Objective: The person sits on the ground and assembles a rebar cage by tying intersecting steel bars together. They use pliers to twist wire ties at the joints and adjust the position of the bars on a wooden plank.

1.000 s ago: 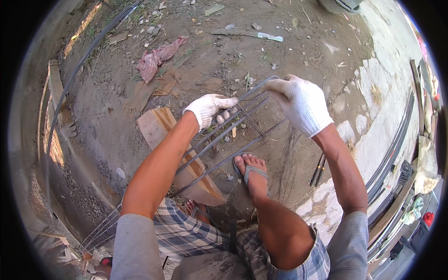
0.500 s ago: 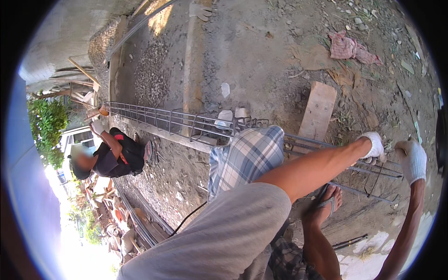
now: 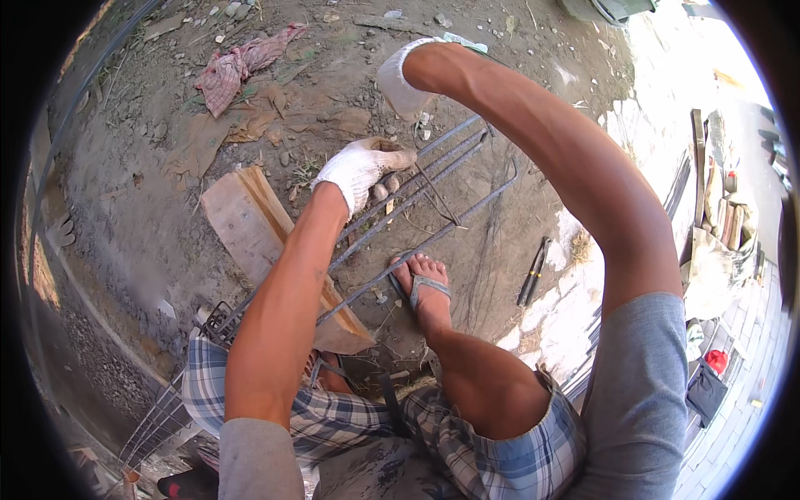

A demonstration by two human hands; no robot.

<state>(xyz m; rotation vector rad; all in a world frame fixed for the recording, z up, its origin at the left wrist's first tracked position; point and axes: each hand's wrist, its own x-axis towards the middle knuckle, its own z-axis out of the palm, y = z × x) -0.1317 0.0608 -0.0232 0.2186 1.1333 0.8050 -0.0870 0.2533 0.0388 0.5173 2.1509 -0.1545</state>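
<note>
Long steel rebars tied into a cage (image 3: 417, 247) run slantwise past my legs, with their free ends beyond my foot. A thin square steel stirrup (image 3: 437, 197) crosses these bars near the ends. My left hand (image 3: 362, 171), in a white knit glove, is closed at the stirrup's upper corner, its fingers curled by the top bar. Farther off, my right hand (image 3: 407, 79), also gloved, is bent down above the bar ends. Its wrist hides the fingers, so I cannot see what it touches.
A wooden plank (image 3: 250, 221) lies under the cage on the left. Black pliers with yellow marks (image 3: 533, 271) rest on the dirt at right. A red checked cloth (image 3: 242, 68) lies far left. My sandalled foot (image 3: 425, 283) stands beside the bars.
The view has swung to the right, and the other person is mostly out of sight. My left hand stays at the stirrup; my right hand has turned so its fingers no longer show.
</note>
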